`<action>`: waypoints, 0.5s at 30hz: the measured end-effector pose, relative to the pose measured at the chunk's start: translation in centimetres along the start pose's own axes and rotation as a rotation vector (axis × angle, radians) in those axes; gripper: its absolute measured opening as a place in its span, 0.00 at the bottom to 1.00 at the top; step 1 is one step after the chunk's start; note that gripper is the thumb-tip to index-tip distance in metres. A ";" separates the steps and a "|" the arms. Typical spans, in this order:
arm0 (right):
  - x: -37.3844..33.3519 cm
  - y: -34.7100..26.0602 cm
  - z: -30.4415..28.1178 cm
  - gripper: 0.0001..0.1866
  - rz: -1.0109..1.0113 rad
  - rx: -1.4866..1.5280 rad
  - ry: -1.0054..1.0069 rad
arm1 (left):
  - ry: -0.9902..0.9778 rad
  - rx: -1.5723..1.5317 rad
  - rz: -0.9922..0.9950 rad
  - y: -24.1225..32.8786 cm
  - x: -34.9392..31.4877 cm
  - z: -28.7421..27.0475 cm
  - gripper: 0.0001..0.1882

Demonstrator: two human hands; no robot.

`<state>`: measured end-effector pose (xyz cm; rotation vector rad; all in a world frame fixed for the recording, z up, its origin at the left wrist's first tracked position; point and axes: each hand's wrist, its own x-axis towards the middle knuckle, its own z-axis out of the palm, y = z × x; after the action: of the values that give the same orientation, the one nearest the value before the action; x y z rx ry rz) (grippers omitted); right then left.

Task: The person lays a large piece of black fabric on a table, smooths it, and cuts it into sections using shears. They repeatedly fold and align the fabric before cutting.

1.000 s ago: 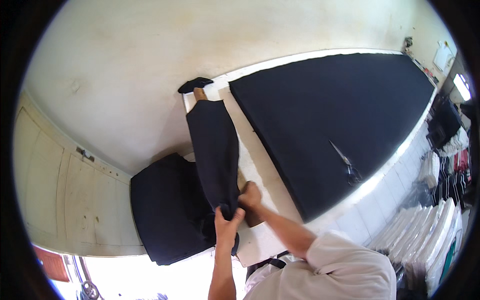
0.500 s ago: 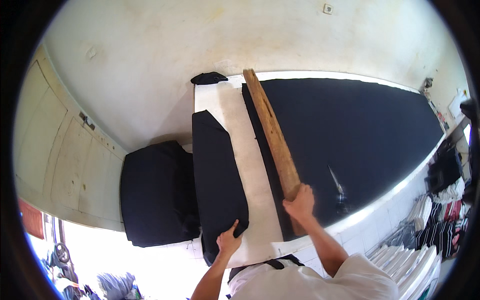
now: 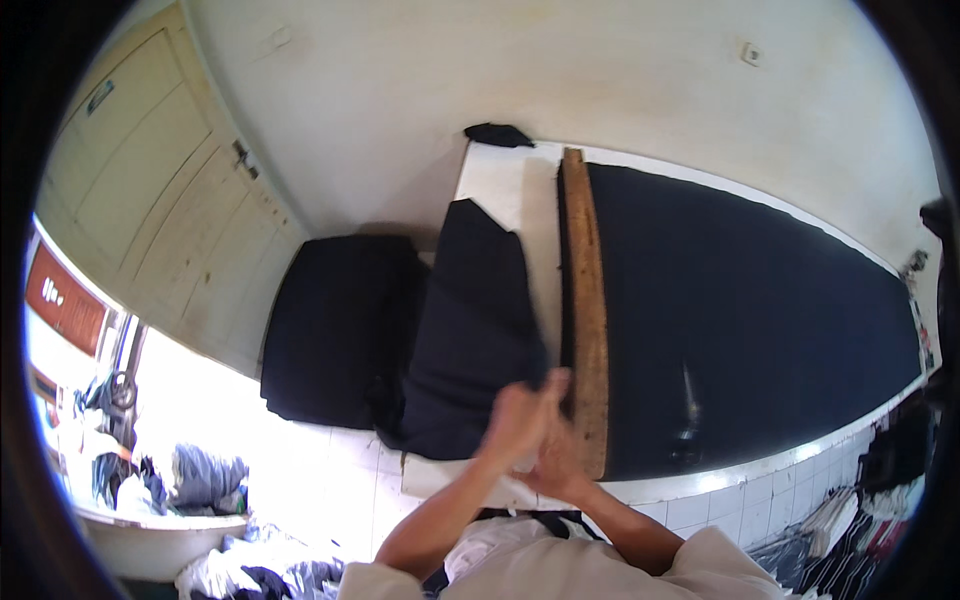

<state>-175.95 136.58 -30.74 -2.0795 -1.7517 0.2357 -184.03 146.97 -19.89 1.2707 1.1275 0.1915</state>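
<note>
My left hand [image 3: 512, 425] is closed at the near right corner of a folded piece of dark fabric [image 3: 470, 320]. Right against it is my right hand [image 3: 560, 462], smeared by motion, so its fingers do not read clearly. Just right of both hands, a long wooden bar [image 3: 590, 300] lies along the left edge of a broad dark cloth [image 3: 750, 300] spread over the table; neither hand grips the bar. A shiny pointed tool, seemingly scissors [image 3: 690, 400], rests on the broad cloth near its front edge.
The pale table [image 3: 510, 180] shows between the fabrics. A big dark cloth bundle [image 3: 335, 330] stands left of it, near a cream door [image 3: 170, 190]. A small dark scrap [image 3: 500, 135] lies at the far left corner. Piled garments [image 3: 830, 530] are at lower right.
My right hand has let go of the wooden bar and come left beside my left hand. The bar now lies straighter along the cloth's edge. The view has shifted left.
</note>
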 end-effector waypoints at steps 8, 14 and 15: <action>-4.2 11.6 -11.6 0.42 0.182 0.155 0.184 | -1.356 -0.572 0.632 -11.4 -8.2 6.5 0.47; -13.3 25.5 -31.8 0.36 0.488 -0.183 0.355 | 0.152 -1.399 0.686 -20.4 1.5 -10.4 0.59; -15.2 26.8 -34.5 0.35 0.547 -0.226 0.352 | 0.413 -1.402 0.790 -20.4 2.2 -14.3 0.57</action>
<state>-141.52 111.58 -12.69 -2.5431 -1.0242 -0.1786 -202.73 150.51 -36.05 0.2896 0.4652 1.5780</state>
